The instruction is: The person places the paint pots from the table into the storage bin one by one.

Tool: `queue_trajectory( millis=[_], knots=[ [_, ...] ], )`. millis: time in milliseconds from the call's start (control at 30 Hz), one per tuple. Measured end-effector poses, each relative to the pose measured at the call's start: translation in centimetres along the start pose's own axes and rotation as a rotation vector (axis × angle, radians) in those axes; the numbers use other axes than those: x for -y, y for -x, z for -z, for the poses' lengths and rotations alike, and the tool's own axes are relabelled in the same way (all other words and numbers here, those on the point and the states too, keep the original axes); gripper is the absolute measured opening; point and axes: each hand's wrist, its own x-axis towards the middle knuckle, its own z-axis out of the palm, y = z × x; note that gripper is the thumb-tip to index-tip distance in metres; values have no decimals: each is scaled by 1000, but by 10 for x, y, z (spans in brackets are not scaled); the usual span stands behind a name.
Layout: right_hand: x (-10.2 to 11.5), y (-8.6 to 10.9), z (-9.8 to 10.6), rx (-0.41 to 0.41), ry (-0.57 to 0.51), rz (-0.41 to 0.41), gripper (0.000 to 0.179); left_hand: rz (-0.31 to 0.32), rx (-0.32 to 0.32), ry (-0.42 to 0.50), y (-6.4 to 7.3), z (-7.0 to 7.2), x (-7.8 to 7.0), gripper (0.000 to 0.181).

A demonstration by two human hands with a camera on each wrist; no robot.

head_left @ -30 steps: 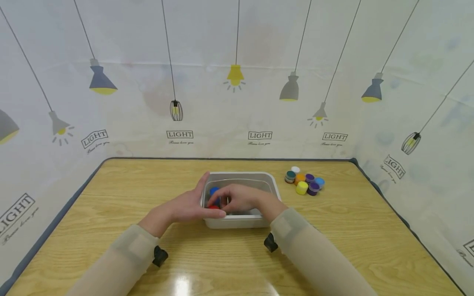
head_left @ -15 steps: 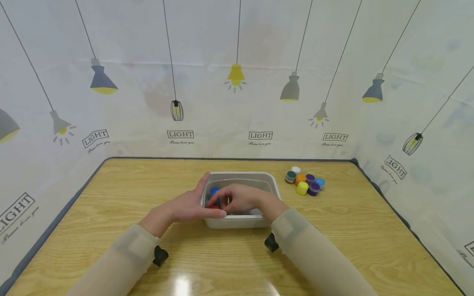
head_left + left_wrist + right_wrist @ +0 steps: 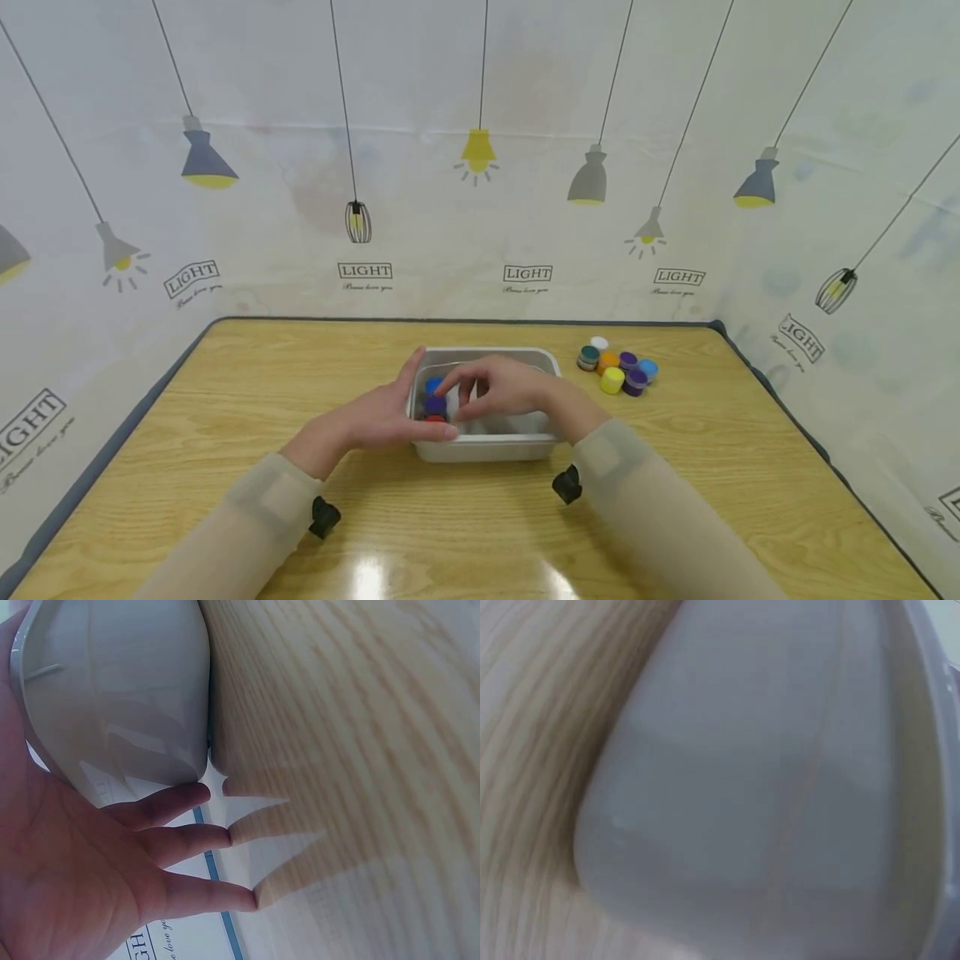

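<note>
A light grey plastic tub (image 3: 483,450) stands in the middle of the table. My left hand (image 3: 378,417) rests against its left front corner, thumb lying along the front rim. In the left wrist view, the fingers (image 3: 199,892) stretch out straight beside the tub's wall. Inside the tub, along its left end, a blue-lidded paint jar (image 3: 433,385), a dark blue-purple one (image 3: 436,406) and a red one (image 3: 435,418) stand in a row. My right hand (image 3: 506,387) hovers over the tub with bent fingers and nothing between them, index fingertip beside the blue lids.
Several small paint jars cluster on the table right of the tub, among them a yellow one (image 3: 612,381), an orange one (image 3: 607,362) and a dark green one (image 3: 588,358). Behind the wooden table (image 3: 300,350) hangs a lamp-print cloth (image 3: 420,300).
My right hand has drawn back to the right and slightly up from the jars, letting go of the blue-purple paint jar, which now shows. The left hand has stayed in place.
</note>
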Motion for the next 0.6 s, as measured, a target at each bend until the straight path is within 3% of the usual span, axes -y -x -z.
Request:
queue_trajectory(
  millis=[600],
  knots=[
    [-39, 71, 41, -292, -112, -68, 35, 10, -12, 17, -2, -1, 1, 144]
  ],
)
